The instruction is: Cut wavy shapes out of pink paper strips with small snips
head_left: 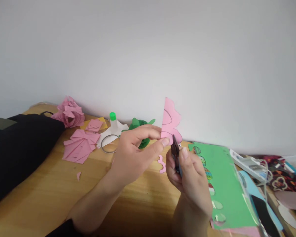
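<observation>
A folded piece of pink paper (171, 115) with a scalloped edge and dark curved lines stands upright in the grip of my left hand (135, 154). Thumb and fingers pinch its lower left corner. My right hand (189, 171) is closed around a pair of dark scissors (175, 151); its handles are mostly hidden by the fingers. The blades point up and meet the lower edge of the paper, close to my left thumb. Below, between the hands, a small curvy pink paper cutting (161, 164) lies on the wooden table (138, 204).
Folded pink paper pieces (81, 146), a pink paper ball (68, 112), a green-capped glue stick (113, 121), a ring (110, 144) and a green paper figure (144, 141) lie behind my left hand. Black cloth (22, 148) covers the left side. Green sheets (227, 187) and clutter fill the right.
</observation>
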A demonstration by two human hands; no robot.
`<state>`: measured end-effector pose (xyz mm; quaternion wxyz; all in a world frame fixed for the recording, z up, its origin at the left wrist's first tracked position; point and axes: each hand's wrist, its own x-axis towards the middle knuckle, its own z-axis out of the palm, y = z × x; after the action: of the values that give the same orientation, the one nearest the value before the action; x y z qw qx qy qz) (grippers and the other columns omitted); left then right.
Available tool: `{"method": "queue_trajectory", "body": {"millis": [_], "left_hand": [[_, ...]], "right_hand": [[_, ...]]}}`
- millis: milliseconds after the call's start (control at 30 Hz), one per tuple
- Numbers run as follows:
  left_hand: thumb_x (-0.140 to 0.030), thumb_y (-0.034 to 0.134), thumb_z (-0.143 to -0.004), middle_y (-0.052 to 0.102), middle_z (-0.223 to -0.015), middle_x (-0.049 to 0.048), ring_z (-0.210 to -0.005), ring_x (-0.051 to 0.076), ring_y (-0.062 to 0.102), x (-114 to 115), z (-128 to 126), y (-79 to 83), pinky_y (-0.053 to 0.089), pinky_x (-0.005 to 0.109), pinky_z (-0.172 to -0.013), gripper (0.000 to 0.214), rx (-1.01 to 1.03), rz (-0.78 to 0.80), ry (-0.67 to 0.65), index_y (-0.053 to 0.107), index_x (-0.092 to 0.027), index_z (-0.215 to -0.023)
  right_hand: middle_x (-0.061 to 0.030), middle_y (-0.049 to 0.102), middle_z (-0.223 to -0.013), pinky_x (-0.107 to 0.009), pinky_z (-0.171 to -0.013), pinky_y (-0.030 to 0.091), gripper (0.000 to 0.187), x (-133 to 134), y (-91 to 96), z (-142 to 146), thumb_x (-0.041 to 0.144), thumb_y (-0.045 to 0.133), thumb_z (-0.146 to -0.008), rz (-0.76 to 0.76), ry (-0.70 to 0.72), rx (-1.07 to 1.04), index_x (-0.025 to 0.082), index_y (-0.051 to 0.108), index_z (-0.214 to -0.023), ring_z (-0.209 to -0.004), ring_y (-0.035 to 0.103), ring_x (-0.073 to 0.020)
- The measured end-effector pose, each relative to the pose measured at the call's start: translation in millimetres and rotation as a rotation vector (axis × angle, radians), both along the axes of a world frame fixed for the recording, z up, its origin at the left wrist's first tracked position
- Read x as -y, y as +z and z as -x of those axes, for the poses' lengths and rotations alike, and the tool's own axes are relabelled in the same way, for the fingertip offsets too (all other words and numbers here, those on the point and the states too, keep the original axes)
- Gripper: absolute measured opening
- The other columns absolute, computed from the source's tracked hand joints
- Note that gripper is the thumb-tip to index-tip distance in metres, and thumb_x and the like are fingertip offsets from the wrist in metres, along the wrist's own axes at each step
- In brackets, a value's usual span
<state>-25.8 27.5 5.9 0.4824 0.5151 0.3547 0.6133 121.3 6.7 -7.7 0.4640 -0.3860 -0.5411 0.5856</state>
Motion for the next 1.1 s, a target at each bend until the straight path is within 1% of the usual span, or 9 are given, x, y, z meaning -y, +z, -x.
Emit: {"method": "queue_trajectory", "body": {"millis": [167, 300, 467, 633, 800, 967, 1100], "left_hand": [[-0.017, 0.068, -0.082, 0.076, -0.086, 0.0046, -0.085, 0.02, 0.069, 0.0, 0.6, -1.3, 0.055, 0.035, -0.082, 0.011, 0.018, -0.001, -0.018, 0.075, -0.02, -0.074], [-0.017, 0.068, -0.082, 0.076, -0.085, 0.0055, -0.083, 0.02, 0.068, -0.1, 0.4, -1.0, 0.055, 0.035, -0.081, 0.011, 0.011, 0.01, -0.012, 0.075, -0.019, -0.073], [-0.016, 0.068, -0.082, 0.075, -0.083, 0.0042, -0.082, 0.019, 0.067, -1.4, 0.0, -1.9, 0.053, 0.034, -0.08, 0.013, 0.026, -0.002, -0.025, 0.072, -0.02, -0.07], [-0.015, 0.07, -0.08, 0.075, -0.083, 0.0027, -0.082, 0.018, 0.067, -1.1, -0.9, -3.0, 0.053, 0.031, -0.079, 0.011, 0.024, 0.001, -0.021, 0.073, -0.021, -0.07], [-0.017, 0.067, -0.083, 0.076, -0.082, 0.0011, -0.082, 0.017, 0.069, -0.9, -0.8, -1.6, 0.055, 0.03, -0.079, 0.014, 0.007, -0.013, -0.007, 0.075, -0.022, -0.073], [-0.017, 0.067, -0.083, 0.075, -0.079, 0.0002, -0.079, 0.016, 0.068, -2.0, -1.7, -1.6, 0.055, 0.029, -0.078, 0.015, -0.015, -0.037, 0.015, 0.074, -0.022, -0.072], [-0.018, 0.067, -0.084, 0.076, -0.08, 0.0008, -0.081, 0.017, 0.069, -1.5, -2.0, -2.8, 0.056, 0.031, -0.079, 0.013, -0.04, -0.049, 0.023, 0.075, -0.023, -0.074]], "right_hand": [[0.0089, 0.032, -0.044, -0.022, -0.034, 0.016, 0.047, 0.0, -0.1, -0.4, 0.056, 0.045, -0.098, -0.008, 0.002, 0.012, 0.021, 0.049, -0.066, -0.036, 0.019, -0.0066], [0.009, 0.032, -0.045, -0.022, -0.035, 0.017, 0.047, 0.7, -0.5, -1.1, 0.055, 0.044, -0.098, -0.007, 0.0, 0.01, 0.021, 0.049, -0.067, -0.036, 0.018, -0.0065], [0.009, 0.032, -0.045, -0.021, -0.035, 0.017, 0.047, 0.3, -1.3, -1.4, 0.055, 0.045, -0.098, -0.003, 0.003, 0.012, 0.02, 0.049, -0.067, -0.036, 0.019, -0.0062], [0.0087, 0.033, -0.045, -0.022, -0.035, 0.019, 0.048, -0.1, -1.6, -2.1, 0.055, 0.042, -0.099, -0.007, -0.004, 0.029, 0.02, 0.048, -0.066, -0.036, 0.019, -0.0064], [0.009, 0.031, -0.044, -0.022, -0.035, 0.017, 0.049, -0.4, -1.2, -2.6, 0.056, 0.043, -0.098, -0.009, -0.004, 0.044, 0.021, 0.048, -0.066, -0.036, 0.017, -0.0063], [0.0091, 0.032, -0.044, -0.022, -0.036, 0.02, 0.048, -0.6, -0.7, -2.1, 0.056, 0.045, -0.098, -0.002, 0.003, 0.015, 0.02, 0.047, -0.066, -0.036, 0.019, -0.0061], [0.0092, 0.031, -0.044, -0.021, -0.036, 0.018, 0.048, -0.7, 0.0, -1.7, 0.056, 0.045, -0.098, 0.0, 0.026, -0.02, 0.02, 0.046, -0.065, -0.037, 0.019, -0.0061]]}}
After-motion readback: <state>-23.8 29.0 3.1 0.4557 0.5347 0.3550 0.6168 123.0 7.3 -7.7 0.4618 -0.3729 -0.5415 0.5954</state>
